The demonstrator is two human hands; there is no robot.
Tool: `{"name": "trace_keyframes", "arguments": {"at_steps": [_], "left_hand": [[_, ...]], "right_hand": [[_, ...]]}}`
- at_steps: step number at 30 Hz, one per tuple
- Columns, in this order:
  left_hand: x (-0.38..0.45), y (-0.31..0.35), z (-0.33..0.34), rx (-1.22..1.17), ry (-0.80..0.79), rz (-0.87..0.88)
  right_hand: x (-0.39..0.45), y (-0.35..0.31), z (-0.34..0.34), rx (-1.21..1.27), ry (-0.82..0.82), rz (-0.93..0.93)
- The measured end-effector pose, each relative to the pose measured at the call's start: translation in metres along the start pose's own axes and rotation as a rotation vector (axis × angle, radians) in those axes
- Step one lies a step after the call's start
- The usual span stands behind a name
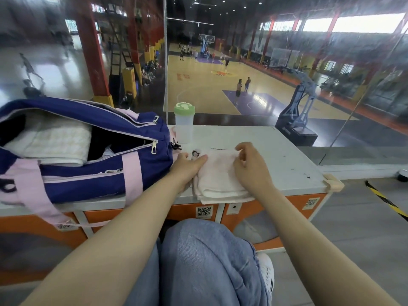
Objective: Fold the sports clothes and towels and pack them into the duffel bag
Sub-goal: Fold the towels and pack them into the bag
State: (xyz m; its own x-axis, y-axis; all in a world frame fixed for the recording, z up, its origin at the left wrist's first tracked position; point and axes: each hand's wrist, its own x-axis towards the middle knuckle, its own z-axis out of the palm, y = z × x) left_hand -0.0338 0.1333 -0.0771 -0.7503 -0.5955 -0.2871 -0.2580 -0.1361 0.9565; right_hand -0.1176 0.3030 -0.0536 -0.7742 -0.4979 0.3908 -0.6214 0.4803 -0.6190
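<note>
Left hand [187, 165] flat on folded pink towel [217, 175] | right hand [249, 164] pinching its top layer | soft, light; lift from underneath, beside open duffel bag [92, 164]

A white-topped locker cabinet [287, 155] with orange doors [273, 215] and QR stickers stands against a glass wall [331, 85]. Through the glass, down below, lies an indoor basketball court [209, 85] with a yellow wood floor and purple keys, a padded hoop stand [298, 115] at its near edge. Red pillars [92, 51] line the left side. Daylight pours from high windows [353, 23] on the right; small ceiling lamps glow overhead. Grey floor [353, 228] runs beside the cabinet, striped with black-and-yellow tape [386, 202]
</note>
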Motion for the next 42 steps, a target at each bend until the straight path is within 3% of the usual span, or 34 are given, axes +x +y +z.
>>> {"name": "trace_keyframes", "arguments": {"at_steps": [3, 5, 9, 13, 17, 23, 27, 32, 38, 42], "left_hand": [[-0.008, 0.003, -0.002, 0.303, 0.087, 0.077], [-0.009, 0.004, -0.004, 0.441, 0.103, 0.087], [-0.011, 0.005, -0.004, 0.549, 0.059, 0.076], [-0.014, 0.006, -0.002, 0.43, 0.021, 0.049], [-0.019, 0.011, -0.002, 0.222, -0.05, -0.014], [-0.04, 0.024, -0.007, -0.257, -0.21, -0.055], [-0.06, 0.035, -0.026, -0.39, -0.263, -0.01], [-0.08, 0.038, -0.062, -0.411, -0.158, 0.031], [-0.091, 0.05, -0.132, -0.323, 0.107, 0.366], [-0.092, 0.058, -0.18, -0.267, 0.261, 0.402]], "right_hand": [[0.006, 0.018, -0.004, -0.035, -0.136, 0.362], [0.006, 0.02, -0.004, 0.037, -0.227, 0.488], [0.008, 0.023, -0.004, 0.166, -0.26, 0.543], [0.009, 0.024, -0.013, 0.581, -0.319, 0.644], [0.006, 0.018, -0.023, 0.883, -0.372, 0.57], [0.002, -0.014, -0.039, 1.051, -0.368, 0.469], [-0.002, -0.04, -0.042, 1.155, -0.425, 0.394], [-0.002, -0.077, -0.023, 1.218, -0.552, 0.346], [0.013, -0.131, 0.008, 1.284, -0.689, 0.247], [0.021, -0.163, 0.044, 1.28, -0.69, 0.232]]}}
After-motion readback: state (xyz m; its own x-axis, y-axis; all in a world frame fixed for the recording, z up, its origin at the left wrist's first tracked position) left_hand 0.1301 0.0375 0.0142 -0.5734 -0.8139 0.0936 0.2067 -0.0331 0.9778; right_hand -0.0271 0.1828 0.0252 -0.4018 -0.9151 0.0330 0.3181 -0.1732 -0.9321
